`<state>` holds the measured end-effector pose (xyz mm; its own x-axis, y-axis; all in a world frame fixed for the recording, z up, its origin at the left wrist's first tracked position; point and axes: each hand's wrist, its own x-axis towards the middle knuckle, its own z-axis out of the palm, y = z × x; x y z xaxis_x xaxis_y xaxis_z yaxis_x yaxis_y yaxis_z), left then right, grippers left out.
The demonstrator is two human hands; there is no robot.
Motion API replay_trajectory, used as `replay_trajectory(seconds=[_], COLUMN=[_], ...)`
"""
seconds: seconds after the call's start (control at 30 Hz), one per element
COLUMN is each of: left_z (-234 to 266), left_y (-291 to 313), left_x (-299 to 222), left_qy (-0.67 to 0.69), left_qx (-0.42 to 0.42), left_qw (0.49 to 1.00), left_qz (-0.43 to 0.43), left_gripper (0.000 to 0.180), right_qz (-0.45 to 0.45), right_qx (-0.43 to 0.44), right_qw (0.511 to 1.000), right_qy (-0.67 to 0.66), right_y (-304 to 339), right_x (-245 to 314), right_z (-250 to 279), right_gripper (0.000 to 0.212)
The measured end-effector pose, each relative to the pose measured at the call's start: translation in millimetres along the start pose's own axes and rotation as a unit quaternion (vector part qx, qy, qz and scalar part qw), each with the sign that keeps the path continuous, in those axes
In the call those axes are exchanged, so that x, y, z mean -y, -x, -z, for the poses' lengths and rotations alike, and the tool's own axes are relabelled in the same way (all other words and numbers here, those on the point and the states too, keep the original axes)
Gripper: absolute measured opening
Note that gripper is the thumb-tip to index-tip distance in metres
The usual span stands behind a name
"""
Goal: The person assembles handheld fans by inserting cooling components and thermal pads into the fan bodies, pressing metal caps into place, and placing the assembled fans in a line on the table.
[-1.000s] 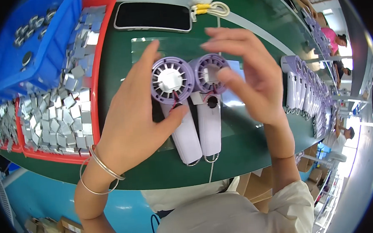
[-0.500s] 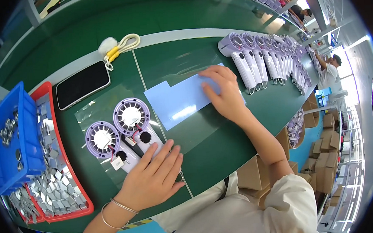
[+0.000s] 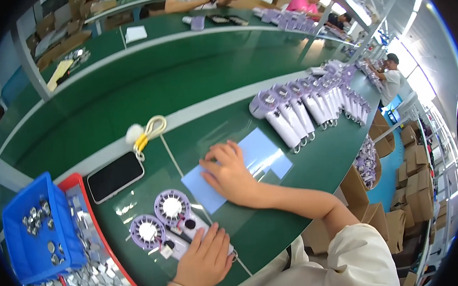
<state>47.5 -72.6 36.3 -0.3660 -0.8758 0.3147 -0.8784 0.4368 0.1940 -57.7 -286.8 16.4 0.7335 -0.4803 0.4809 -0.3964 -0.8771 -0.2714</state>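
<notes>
My left hand (image 3: 207,257) lies flat with its fingers stretched out over the handles of two small purple handheld fans. Both fans lie side by side: the upper fan head (image 3: 172,206) and the lower fan head (image 3: 148,232) show white centres and thin wires. A black round part sits on each handle, partly beside my fingers. My right hand (image 3: 231,177) rests on a glossy light-blue sheet (image 3: 258,149), fingers slightly bent and apart, not gripped round anything. The sheet has a notch in its lower right edge. Under the fans and sheet lies clear film.
At left stand a blue bin (image 3: 42,254) of round metal parts and a red tray (image 3: 100,224) of small grey pieces. A phone (image 3: 115,177) and a cord with a pompom (image 3: 152,128) lie behind. Assembled fans (image 3: 285,113) line the right; people work beyond.
The blue sheet is turned round, its notch now at the lower right instead of the upper left. My right hand has shifted left over it. The view has tilted up, showing more background.
</notes>
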Motion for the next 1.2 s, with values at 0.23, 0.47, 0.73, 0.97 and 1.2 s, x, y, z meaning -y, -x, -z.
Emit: replay_trajectory(seconds=[0.23, 0.47, 0.73, 0.97, 1.2], left_z=[4, 0, -6, -12, -14], left_y=[-4, -3, 5, -1, 3], left_x=[-4, -8, -6, 0, -3], left_qy=[-0.007, -0.014, 0.017, 0.000, -0.027], left_qx=[-0.013, -0.025, -0.027, -0.093, -0.098], left_qw=[1.000, 1.000, 0.999, 0.996, 0.995], left_qz=[0.010, 0.010, 0.024, 0.017, 0.020], left_gripper=[0.043, 0.042, 0.042, 0.036, 0.030], right_qz=[-0.033, -0.081, 0.052, 0.019, -0.050], right_qx=[-0.005, 0.054, 0.083, 0.054, 0.214], right_qw=[0.999, 0.994, 0.994, 0.972, 0.877], right_qy=[-0.030, -0.040, -0.049, -0.230, -0.426], right_y=[-7, -16, -13, -35, -58], right_x=[-3, -9, -4, 9, 54], right_z=[1, 3, 8, 54, 62], right_gripper=[0.017, 0.012, 0.012, 0.015, 0.025])
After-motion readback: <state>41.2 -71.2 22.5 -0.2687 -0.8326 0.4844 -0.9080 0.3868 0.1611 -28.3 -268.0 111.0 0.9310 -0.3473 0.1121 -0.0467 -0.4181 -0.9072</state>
